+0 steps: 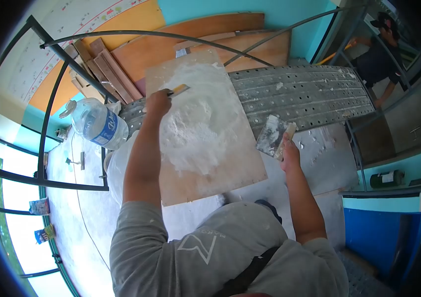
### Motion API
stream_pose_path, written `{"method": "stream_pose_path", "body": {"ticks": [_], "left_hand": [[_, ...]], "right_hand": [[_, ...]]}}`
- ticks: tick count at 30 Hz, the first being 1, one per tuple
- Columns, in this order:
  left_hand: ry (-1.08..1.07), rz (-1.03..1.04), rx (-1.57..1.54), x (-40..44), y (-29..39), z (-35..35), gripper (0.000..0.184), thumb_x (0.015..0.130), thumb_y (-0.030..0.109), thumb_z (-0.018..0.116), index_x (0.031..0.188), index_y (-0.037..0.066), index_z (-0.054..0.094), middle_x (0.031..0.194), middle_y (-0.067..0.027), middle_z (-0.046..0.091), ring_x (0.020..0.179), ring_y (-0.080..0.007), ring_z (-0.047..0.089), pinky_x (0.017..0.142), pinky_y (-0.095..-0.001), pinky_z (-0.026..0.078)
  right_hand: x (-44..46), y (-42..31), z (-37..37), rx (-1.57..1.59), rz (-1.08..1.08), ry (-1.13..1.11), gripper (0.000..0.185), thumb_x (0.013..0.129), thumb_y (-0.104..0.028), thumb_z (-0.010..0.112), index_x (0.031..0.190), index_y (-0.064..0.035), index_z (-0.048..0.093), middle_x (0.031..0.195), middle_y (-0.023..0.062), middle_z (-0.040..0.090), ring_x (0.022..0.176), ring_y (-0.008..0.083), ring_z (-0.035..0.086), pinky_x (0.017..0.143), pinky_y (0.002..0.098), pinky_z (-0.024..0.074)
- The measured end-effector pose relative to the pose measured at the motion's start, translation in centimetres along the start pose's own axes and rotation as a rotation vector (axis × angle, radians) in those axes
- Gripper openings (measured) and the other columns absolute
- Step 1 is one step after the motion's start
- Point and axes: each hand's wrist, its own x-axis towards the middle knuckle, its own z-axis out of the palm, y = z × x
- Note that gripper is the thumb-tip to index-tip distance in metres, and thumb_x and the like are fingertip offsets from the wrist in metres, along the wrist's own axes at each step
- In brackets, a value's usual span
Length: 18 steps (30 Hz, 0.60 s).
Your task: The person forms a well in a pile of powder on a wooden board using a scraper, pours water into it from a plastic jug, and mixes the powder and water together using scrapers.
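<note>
My left hand (pixel 158 103) is closed round the handle of a putty knife (pixel 180 90), whose blade points right over the upper part of a wooden board (pixel 210 179). White powder (pixel 190 128) is heaped and smeared across the middle of that board. To the right of the board, my right hand (pixel 290 154) grips a plastering trowel (pixel 271 134) by its pale handle. Grey and white residue coats the trowel's flat plate. The board rests on a perforated metal scaffold plank (pixel 299 91).
A large water bottle (pixel 96 123) stands left of the board beside black scaffold bars (pixel 72 184). Wooden planks (pixel 114 74) and curved panels lean on the wall. At the upper right, another person (pixel 378 59) is behind the scaffold. Bags (pixel 45 233) lie far left.
</note>
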Motion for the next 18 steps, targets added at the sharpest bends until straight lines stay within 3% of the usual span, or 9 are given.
{"method": "stream_pose_path", "body": {"ticks": [5, 9, 12, 18], "left_hand": [[-0.122, -0.01, 0.105, 3.5, 4.0, 4.0, 0.029, 0.084, 0.013, 0.056, 0.107, 0.023, 0.07, 0.099, -0.0085, 0.07, 0.096, -0.0301, 0.066, 0.083, -0.0468, 0.05], [-0.112, 0.12, 0.109, 1.3, 6.6, 4.3, 0.03, 0.082, 0.011, 0.056, 0.107, 0.021, 0.07, 0.1, -0.0087, 0.07, 0.098, -0.0296, 0.064, 0.085, -0.0446, 0.048], [-0.18, 0.147, 0.14, -0.4, 7.4, 3.1, 0.028, 0.082, 0.011, 0.057, 0.105, 0.02, 0.071, 0.099, -0.0061, 0.07, 0.098, -0.0279, 0.062, 0.086, -0.0435, 0.047], [-0.081, 0.181, 0.1, -4.0, 8.7, -2.9, 0.024, 0.082, 0.01, 0.06, 0.102, 0.016, 0.072, 0.098, -0.0071, 0.07, 0.1, -0.0273, 0.062, 0.089, -0.0418, 0.046]], "right_hand": [[4.7, -0.8, 0.3, -0.112, -0.105, 0.025, 0.066, 0.09, -0.052, 0.063, 0.124, 0.0038, 0.056, 0.107, 0.0112, 0.062, 0.098, 0.022, 0.058, 0.086, 0.0357, 0.0469], [9.0, -1.8, 0.4, -0.239, -0.166, 0.005, 0.064, 0.09, -0.052, 0.062, 0.12, 0.0044, 0.059, 0.105, 0.0115, 0.062, 0.095, 0.0223, 0.058, 0.083, 0.036, 0.0476], [10.8, -3.5, 0.8, -0.353, -0.103, -0.005, 0.063, 0.09, -0.052, 0.063, 0.119, 0.0039, 0.059, 0.103, 0.0115, 0.062, 0.092, 0.0219, 0.059, 0.081, 0.0361, 0.0484], [14.3, -2.9, -0.2, -0.183, 0.047, -0.143, 0.062, 0.09, -0.051, 0.064, 0.122, 0.002, 0.056, 0.101, 0.0096, 0.06, 0.09, 0.0207, 0.059, 0.081, 0.0358, 0.0487]]}}
